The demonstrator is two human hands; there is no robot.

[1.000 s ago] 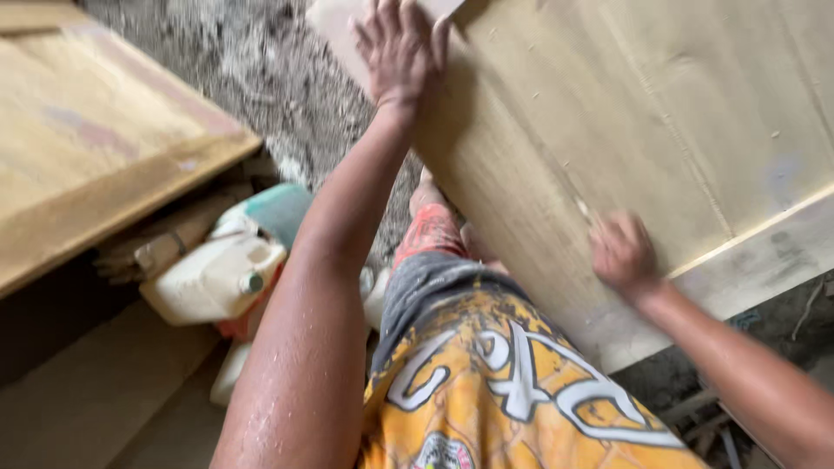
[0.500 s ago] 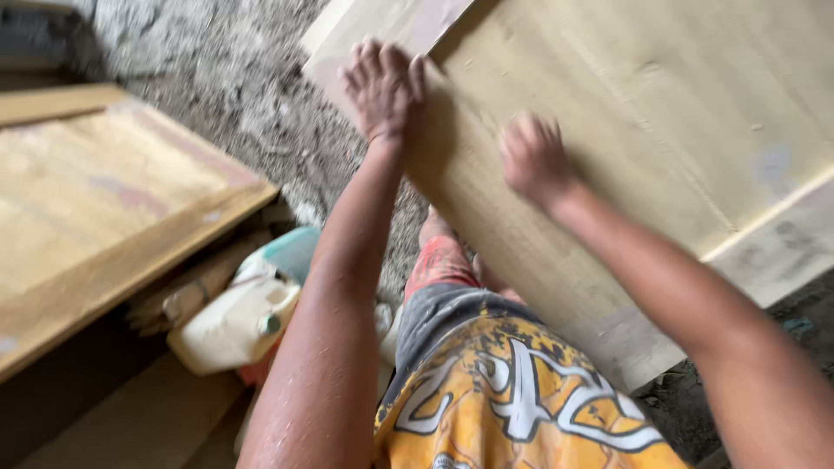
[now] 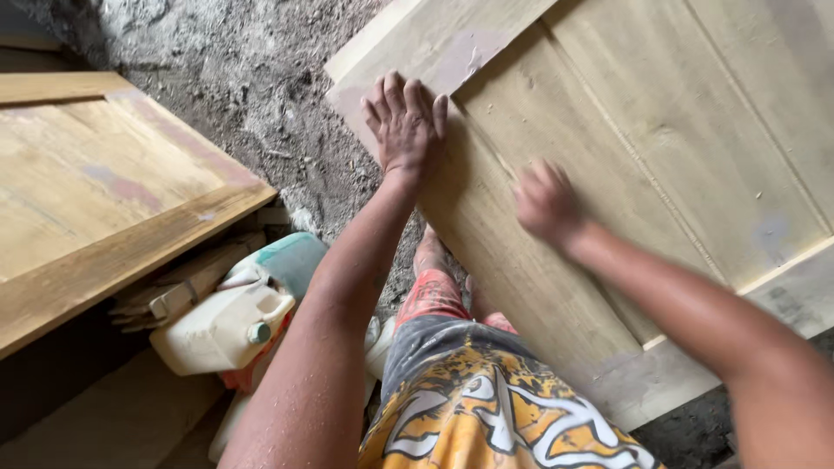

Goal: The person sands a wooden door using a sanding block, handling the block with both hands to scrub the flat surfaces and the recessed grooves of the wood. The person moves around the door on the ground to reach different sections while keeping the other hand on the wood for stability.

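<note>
- Since the earlier frame, little has shifted: the right hand [image 3: 546,201], blurred, its grip not discernible, is kept on the wooden door [image 3: 660,148].
- Left hand [image 3: 403,122] is laid flat, fingers spread, nearer the door's top corner; its long axis is slanted down-right.

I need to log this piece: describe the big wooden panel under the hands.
The wooden door panel is pale, unfinished timber with a flat frame rail and recessed, grooved boards, dusty with a pinkish filler patch near its corner. It lies tilted over the dirt floor. The left hand presses flat on its edge; the blurred right hand is on its surface.
</note>
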